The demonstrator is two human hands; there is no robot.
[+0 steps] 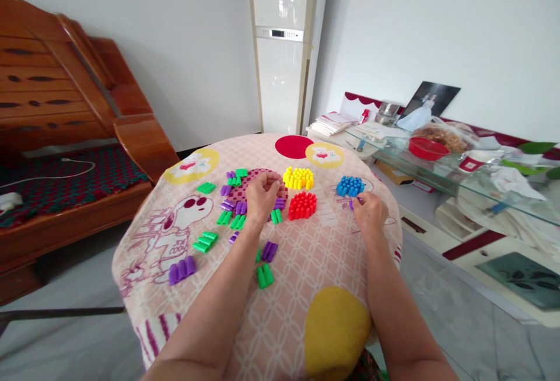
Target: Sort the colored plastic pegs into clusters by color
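Note:
My right hand [370, 213] is at the right side of the round table, its fingers pinched on a small purple plastic piece [351, 205]. Just beyond it stands a tight cluster of blue pegs [349, 186]. My left hand [263, 192] hovers over the middle with its fingers curled together; whether anything is in them is hidden. Around and below it lie green pieces [205, 242] and purple pieces [182, 270], many side by side in small groups. Right of the left hand, yellow pegs [298, 178] and red pegs [303, 206] stand in separate upright clusters.
A patterned cloth [306, 252] covers the table. To the right is a glass-topped cabinet [455, 171] with a red bowl [429, 148], papers and bags. A wooden bench [65, 194] stands at the left and a tall white appliance [282, 77] behind.

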